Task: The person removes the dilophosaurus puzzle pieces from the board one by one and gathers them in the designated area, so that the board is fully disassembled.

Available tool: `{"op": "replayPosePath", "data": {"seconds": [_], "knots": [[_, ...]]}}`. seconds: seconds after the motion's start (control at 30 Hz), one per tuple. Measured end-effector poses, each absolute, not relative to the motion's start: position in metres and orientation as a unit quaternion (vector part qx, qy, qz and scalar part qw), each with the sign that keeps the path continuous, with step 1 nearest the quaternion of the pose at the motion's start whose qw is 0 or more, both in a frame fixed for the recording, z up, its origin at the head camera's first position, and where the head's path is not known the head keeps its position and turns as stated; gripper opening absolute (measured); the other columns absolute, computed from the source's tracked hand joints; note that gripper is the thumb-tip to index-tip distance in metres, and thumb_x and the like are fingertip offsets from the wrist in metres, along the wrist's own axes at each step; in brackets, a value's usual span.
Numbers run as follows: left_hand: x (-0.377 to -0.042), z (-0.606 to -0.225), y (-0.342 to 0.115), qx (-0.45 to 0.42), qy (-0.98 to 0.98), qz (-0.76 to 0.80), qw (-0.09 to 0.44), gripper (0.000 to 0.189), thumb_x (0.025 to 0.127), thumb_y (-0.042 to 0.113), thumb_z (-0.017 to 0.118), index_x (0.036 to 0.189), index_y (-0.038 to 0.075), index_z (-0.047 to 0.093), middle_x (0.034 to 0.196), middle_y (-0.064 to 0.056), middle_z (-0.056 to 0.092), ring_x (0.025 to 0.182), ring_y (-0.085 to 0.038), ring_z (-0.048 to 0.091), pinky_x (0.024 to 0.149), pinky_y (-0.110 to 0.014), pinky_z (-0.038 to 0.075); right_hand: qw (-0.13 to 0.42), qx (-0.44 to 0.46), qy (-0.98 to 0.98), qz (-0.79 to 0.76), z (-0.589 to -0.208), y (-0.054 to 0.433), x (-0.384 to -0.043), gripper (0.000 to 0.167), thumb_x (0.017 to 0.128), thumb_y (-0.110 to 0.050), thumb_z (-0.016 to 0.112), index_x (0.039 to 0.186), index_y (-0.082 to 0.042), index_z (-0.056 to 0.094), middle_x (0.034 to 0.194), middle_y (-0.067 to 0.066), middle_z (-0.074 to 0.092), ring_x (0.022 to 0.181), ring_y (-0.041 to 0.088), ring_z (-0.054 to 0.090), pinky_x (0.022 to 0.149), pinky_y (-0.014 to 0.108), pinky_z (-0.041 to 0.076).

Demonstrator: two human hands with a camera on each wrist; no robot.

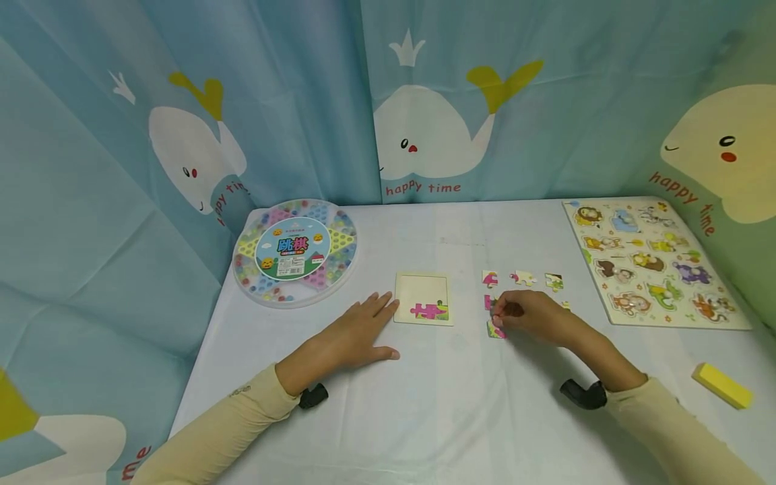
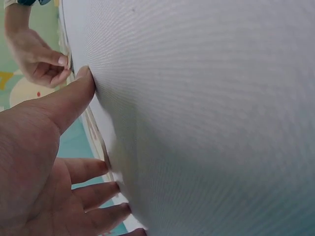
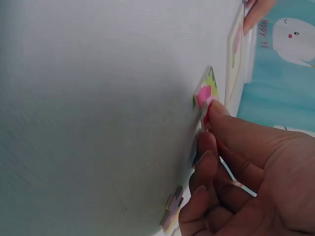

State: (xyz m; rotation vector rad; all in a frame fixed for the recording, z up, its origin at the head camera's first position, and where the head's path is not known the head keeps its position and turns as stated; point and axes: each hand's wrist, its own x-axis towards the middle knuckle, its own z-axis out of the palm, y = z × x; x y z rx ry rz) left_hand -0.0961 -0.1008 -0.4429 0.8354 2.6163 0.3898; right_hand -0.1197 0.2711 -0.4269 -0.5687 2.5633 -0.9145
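Note:
My left hand (image 1: 360,333) lies with fingers spread on the table, its fingertips at the left edge of a small square puzzle tray (image 1: 415,286). Joined pink and green puzzle pieces (image 1: 430,310) fill the tray's lower right corner. To the right of the tray, my right hand (image 1: 533,316) pinches a small pink puzzle piece (image 3: 206,118) between thumb and fingers, close over the table. Right at its fingertips lies a pink and green corner piece (image 1: 496,330). Beyond the hand are several loose pieces, among them a pink one (image 1: 490,278) and a mostly white one (image 1: 523,277).
A round Chinese checkers box (image 1: 295,252) sits at the back left. A large animal peg puzzle board (image 1: 657,263) covers the back right, with a yellow block (image 1: 721,385) in front of it. Whale-print curtains (image 1: 303,101) hang behind the white table (image 1: 424,411).

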Motion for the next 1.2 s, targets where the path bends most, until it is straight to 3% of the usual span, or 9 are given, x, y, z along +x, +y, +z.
{"op": "replayPosePath", "data": {"seconds": [0.3, 0.77, 0.9, 1.07, 1.2], "knots": [[-0.096, -0.442, -0.099, 0.295, 0.928, 0.137, 0.182, 0.097, 0.097, 0.058, 0.069, 0.168, 0.009, 0.026, 0.176, -0.011, 0.019, 0.163, -0.034, 0.018, 0.129, -0.053, 0.024, 0.134, -0.198, 0.929, -0.283, -0.429, 0.265, -0.117, 0.012, 0.094, -0.012, 0.08, 0.095, -0.011, 0.068, 0.088, -0.003, 0.066, 0.082, 0.013, 0.055, 0.07, 0.028, 0.047], [-0.095, -0.445, -0.098, 0.295, 0.928, 0.131, 0.185, 0.097, 0.097, 0.059, 0.069, 0.168, 0.009, 0.026, 0.176, -0.011, 0.02, 0.163, -0.034, 0.018, 0.129, -0.053, 0.025, 0.123, -0.206, 0.933, -0.269, -0.424, 0.255, -0.117, 0.012, 0.094, -0.005, 0.078, 0.095, -0.008, 0.067, 0.091, 0.0, 0.066, 0.082, 0.015, 0.056, 0.069, 0.03, 0.049], [-0.095, -0.445, -0.098, 0.294, 0.929, 0.131, 0.184, 0.098, 0.097, 0.059, 0.069, 0.168, 0.009, 0.026, 0.176, -0.011, 0.02, 0.163, -0.033, 0.018, 0.129, -0.053, 0.025, 0.1, -0.217, 0.933, -0.271, -0.415, 0.242, -0.121, 0.007, 0.096, -0.001, 0.073, 0.101, -0.003, 0.069, 0.096, 0.004, 0.07, 0.085, 0.017, 0.064, 0.072, 0.033, 0.054], [-0.095, -0.444, -0.099, 0.291, 0.929, 0.133, 0.186, 0.098, 0.097, 0.059, 0.069, 0.169, 0.01, 0.025, 0.176, -0.01, 0.019, 0.163, -0.033, 0.017, 0.129, -0.053, 0.024, 0.099, -0.224, 0.927, -0.283, -0.408, 0.212, -0.123, 0.022, 0.099, 0.0, 0.069, 0.12, 0.003, 0.068, 0.115, 0.015, 0.07, 0.094, 0.023, 0.065, 0.08, 0.039, 0.056], [-0.096, -0.443, -0.099, 0.293, 0.928, 0.136, 0.185, 0.097, 0.097, 0.059, 0.069, 0.168, 0.009, 0.026, 0.176, -0.011, 0.019, 0.163, -0.034, 0.018, 0.129, -0.053, 0.024, 0.095, -0.247, 0.924, -0.277, -0.413, 0.185, -0.123, 0.03, 0.098, -0.002, 0.073, 0.127, 0.001, 0.067, 0.121, 0.016, 0.068, 0.096, 0.025, 0.066, 0.084, 0.041, 0.058]]}}
